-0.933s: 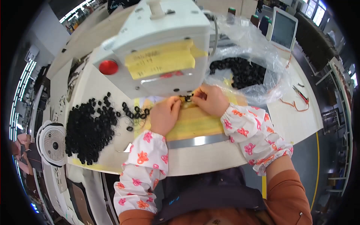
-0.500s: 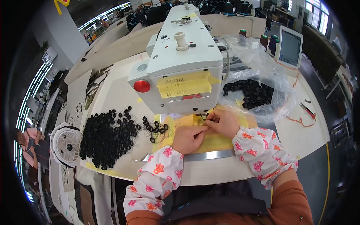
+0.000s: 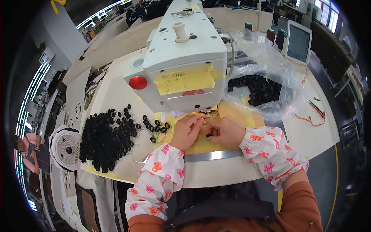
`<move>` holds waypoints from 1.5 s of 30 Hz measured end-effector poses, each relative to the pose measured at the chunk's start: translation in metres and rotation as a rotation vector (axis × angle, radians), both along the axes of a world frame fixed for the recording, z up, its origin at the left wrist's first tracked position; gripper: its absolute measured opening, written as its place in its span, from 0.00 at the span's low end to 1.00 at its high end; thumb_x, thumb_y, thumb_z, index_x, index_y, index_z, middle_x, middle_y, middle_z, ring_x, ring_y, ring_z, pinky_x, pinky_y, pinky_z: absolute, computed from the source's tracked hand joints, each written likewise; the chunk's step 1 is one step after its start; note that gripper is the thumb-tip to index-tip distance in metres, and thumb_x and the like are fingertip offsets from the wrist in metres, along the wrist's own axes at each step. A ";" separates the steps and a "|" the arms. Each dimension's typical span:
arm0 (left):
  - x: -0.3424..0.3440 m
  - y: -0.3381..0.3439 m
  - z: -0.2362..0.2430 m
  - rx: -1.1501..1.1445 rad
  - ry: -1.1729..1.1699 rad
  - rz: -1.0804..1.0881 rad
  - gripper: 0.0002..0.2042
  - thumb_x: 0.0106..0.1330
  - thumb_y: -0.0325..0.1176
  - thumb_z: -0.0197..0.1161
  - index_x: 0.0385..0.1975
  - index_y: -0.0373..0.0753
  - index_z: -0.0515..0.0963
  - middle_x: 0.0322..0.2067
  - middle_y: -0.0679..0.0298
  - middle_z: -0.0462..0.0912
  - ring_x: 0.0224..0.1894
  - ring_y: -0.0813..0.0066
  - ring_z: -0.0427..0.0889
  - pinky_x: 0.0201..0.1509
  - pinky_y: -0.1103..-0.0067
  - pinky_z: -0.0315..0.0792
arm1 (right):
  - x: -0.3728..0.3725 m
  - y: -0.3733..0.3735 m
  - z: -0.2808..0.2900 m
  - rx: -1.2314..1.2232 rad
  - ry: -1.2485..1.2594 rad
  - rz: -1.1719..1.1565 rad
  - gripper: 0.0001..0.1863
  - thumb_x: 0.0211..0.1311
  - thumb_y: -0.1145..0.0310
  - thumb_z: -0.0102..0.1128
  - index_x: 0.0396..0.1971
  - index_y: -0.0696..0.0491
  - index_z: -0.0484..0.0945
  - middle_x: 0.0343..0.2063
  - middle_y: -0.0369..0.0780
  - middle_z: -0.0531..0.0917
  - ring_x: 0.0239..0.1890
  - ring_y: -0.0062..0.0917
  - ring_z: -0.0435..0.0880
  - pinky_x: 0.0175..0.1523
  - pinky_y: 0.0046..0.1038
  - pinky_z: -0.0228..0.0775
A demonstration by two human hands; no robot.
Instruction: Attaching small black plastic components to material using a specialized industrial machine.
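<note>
Below the head of a white sewing machine (image 3: 185, 50), both my hands work close together over yellow-taped bed plate (image 3: 201, 146). My left hand (image 3: 186, 132) is closed, thumb and forefinger pinched near the presser foot (image 3: 210, 113); what it holds, if anything, is hidden. To its right, my right hand (image 3: 227, 132) is closed too, a small black piece (image 3: 209, 135) showing at its fingertips. Left of my left hand lie a few small black rings (image 3: 156, 127) with loose threads, beside a large heap of black rings (image 3: 106, 141).
A clear plastic bag (image 3: 288, 102) with black pieces (image 3: 257, 89) lies right of the machine. Red-handled snips (image 3: 317, 110), thread cones (image 3: 270, 35) and a screen (image 3: 298, 41) are farther right. A white fan (image 3: 66, 149) stands at the left edge, and a person (image 3: 31, 149) is beyond it.
My right hand has drawn back toward me from the presser foot, and the black piece now shows in its fingers. My left hand has moved slightly forward, its fingertips nearer the foot.
</note>
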State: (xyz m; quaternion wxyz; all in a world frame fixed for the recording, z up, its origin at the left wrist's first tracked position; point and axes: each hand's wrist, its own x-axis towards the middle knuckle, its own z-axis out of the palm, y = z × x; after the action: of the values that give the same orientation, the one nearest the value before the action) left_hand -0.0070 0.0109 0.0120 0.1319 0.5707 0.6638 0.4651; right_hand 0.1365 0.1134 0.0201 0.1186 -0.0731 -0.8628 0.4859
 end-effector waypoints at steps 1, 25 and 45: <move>0.001 0.004 -0.004 0.130 0.028 -0.077 0.07 0.59 0.33 0.54 0.30 0.37 0.75 0.23 0.58 0.77 0.24 0.66 0.76 0.27 0.78 0.68 | 0.001 -0.008 0.005 -0.012 -0.026 0.092 0.08 0.43 0.75 0.58 0.25 0.58 0.70 0.16 0.33 0.72 0.18 0.13 0.70 0.24 0.18 0.64; -0.006 0.013 -0.012 -0.170 -0.043 0.104 0.10 0.52 0.38 0.60 0.29 0.39 0.78 0.14 0.62 0.76 0.16 0.70 0.74 0.22 0.78 0.65 | -0.015 0.019 -0.019 0.277 0.299 -0.325 0.05 0.45 0.75 0.57 0.22 0.58 0.72 0.20 0.43 0.75 0.23 0.34 0.76 0.28 0.30 0.67; -0.004 0.020 -0.004 -0.305 0.053 0.246 0.13 0.54 0.44 0.57 0.24 0.40 0.79 0.13 0.61 0.75 0.16 0.67 0.74 0.22 0.76 0.65 | -0.018 0.019 -0.021 0.295 0.267 -0.459 0.03 0.45 0.78 0.55 0.22 0.58 0.71 0.21 0.45 0.74 0.25 0.39 0.74 0.28 0.34 0.66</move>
State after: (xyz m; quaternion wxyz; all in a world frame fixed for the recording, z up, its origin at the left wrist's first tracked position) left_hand -0.0111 0.0311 0.0077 0.1416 0.4709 0.7944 0.3565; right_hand 0.1182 0.1325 -0.0007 0.3469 -0.1838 -0.8619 0.3209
